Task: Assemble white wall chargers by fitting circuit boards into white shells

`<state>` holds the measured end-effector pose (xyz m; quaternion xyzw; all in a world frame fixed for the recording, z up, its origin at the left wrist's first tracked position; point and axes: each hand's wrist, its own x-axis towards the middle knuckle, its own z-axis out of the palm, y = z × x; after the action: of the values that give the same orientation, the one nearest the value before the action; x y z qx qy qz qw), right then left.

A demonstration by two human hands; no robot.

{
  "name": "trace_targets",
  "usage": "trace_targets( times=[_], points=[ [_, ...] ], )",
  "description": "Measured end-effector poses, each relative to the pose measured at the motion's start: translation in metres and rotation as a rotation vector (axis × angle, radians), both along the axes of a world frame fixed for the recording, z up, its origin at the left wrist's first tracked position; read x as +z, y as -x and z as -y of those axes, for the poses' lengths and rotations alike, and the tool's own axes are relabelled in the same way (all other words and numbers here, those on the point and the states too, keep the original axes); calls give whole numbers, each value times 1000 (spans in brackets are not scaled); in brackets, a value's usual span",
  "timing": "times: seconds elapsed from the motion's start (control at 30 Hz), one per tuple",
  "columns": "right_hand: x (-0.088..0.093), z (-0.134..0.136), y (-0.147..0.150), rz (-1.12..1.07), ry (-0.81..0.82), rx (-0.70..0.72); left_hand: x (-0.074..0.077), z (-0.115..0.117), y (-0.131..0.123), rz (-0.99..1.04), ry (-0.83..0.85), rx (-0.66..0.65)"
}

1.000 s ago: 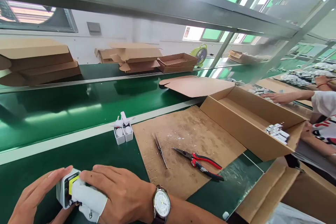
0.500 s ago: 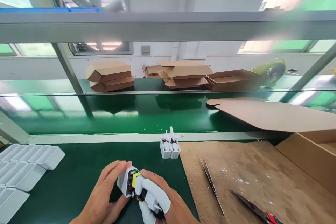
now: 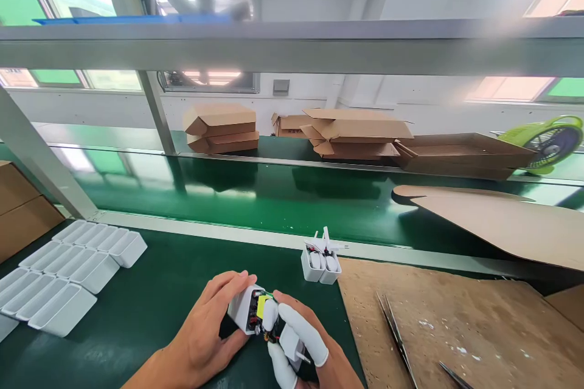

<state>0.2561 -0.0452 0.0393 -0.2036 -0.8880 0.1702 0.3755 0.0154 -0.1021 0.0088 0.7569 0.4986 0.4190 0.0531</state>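
Observation:
My left hand (image 3: 205,325) is closed around a white plastic housing (image 3: 239,310), thumb below and fingers along its upper side. Out of the housing's open end shows a circuit board with a yellow-wrapped component (image 3: 261,306). My right hand (image 3: 314,340), white covers on some of its fingers, grips the board end, where a small white plug-like piece (image 3: 291,343) sits under the fingers. How far the board sits inside the housing is hidden. Beyond the hands stand two small white housings (image 3: 320,270) with white pieces and wires sticking out.
Rows of white housings (image 3: 68,267) lie at left. To the right, tweezers (image 3: 396,337) and a dark pointed tool tip (image 3: 456,375) rest on a worn brown board (image 3: 438,304). Cardboard boxes (image 3: 360,130) and a green fan (image 3: 547,143) stand behind, below a metal crossbar (image 3: 292,51).
My view has swung left, so the scene sits further right, and more white housings and a carton show at left. Both hands keep hold of the same parts.

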Motion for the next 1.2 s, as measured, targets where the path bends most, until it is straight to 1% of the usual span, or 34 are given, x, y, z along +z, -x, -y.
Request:
trace_targets(
  times=[0.13,0.23,0.63,0.83,0.93,1.2],
  points=[
    [2,1,4,-18,14,-29,3,-1,0,-3,-3,-6],
    [2,2,6,-43,24,-33,3,-2,0,4,26,-3],
    [-2,-1,3,-2,56,-42,3,-2,0,19,24,1],
    [0,0,4,-6,92,-43,1,0,0,26,69,15],
    [1,-1,5,-20,118,-44,1,-1,0,38,62,12],
    [3,0,7,-64,64,-30,3,-2,-3,48,20,12]
  ],
)
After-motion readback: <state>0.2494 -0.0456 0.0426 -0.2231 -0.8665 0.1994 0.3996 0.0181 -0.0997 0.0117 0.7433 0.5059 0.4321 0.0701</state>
